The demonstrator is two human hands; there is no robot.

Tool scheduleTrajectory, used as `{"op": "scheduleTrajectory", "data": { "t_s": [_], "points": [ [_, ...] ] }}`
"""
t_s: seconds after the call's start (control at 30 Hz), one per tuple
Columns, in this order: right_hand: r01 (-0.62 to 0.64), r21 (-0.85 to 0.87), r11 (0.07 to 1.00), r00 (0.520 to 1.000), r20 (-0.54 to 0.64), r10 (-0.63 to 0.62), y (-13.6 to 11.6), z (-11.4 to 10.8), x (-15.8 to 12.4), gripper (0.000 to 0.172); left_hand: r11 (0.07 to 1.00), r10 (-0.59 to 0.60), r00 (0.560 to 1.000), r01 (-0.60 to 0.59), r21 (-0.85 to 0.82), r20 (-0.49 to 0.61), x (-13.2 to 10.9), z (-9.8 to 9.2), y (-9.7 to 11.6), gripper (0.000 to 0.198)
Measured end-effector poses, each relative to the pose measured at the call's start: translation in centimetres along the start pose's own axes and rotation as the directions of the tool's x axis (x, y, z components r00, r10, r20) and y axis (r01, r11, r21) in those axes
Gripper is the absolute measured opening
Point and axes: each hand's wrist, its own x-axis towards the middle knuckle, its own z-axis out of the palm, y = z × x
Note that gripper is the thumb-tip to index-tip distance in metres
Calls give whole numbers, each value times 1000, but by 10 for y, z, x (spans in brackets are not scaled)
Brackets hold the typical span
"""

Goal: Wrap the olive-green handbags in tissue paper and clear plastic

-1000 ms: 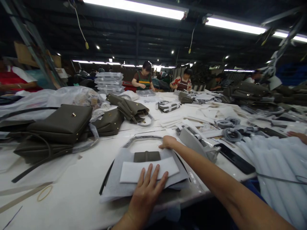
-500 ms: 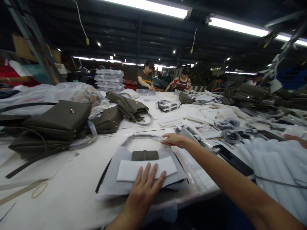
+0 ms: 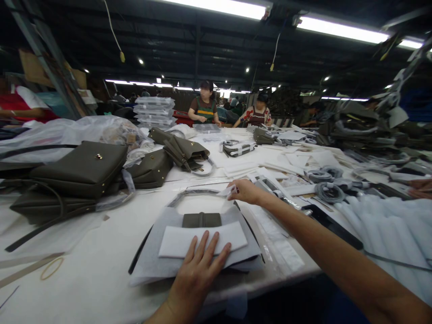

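The olive bag [image 3: 201,220] lies in the middle of the counter [image 3: 101,279], near its front edge. Its body is mostly covered by a grey sheet [image 3: 148,265] with a white pad [image 3: 182,240] laid across it, so only a dark band shows. The left hand [image 3: 197,272] rests flat on the pad, fingers [image 3: 203,247] spread. Farther off, the right hand [image 3: 247,191] pinches a white strip [image 3: 227,191] at the right end of the bag's handle [image 3: 192,193], which looks sheathed in pale film. The body seems covered and the handle wrapping unfinished. More olive bags [image 3: 81,168] lie uncovered at the left
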Motion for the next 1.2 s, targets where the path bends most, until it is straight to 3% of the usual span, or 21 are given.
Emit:
{"op": "scheduleTrajectory", "data": {
  "t_s": [0.13,0.23,0.3,0.43,0.5,0.57,0.83,1.0,1.1,1.2],
  "points": [
    [-56,-37,998,988,-146,51,-3,2,17,16,1000,-1,1000,1,4,-9,1,0,-1,53],
    [-71,36,997,985,-153,75,-6,3,24,26,1000,-3,1000,3,5,-25,3,0,-1,52],
    [-62,104,993,994,-88,71,-7,2,24,38,1000,-11,1000,11,2,-20,3,-1,-1,51],
    [-78,345,935,987,160,23,-7,-3,17,61,1000,-9,1000,9,1,-6,3,-1,-2,51],
    [-108,436,893,978,210,16,-7,-5,15,56,1000,3,1000,-3,6,-11,2,0,-3,51],
    [-118,434,893,982,183,41,-7,-5,15,48,1000,5,1000,-5,6,-7,2,1,-3,52],
    [-182,156,971,983,-3,185,-11,5,6,13,1000,1,1000,-1,-17,-6,2,0,-3,53],
    [-196,62,979,976,-84,200,-18,10,0,16,1000,1,1000,-1,-19,4,3,-1,-3,56],
    [-125,229,965,986,-79,146,-21,10,-2,32,1000,5,1000,-4,-28,16,2,-1,-4,57],
    [-2,553,833,992,-104,72,-23,6,-7,52,999,6,1000,-5,-37,24,2,-1,-3,58]
  ]
}}
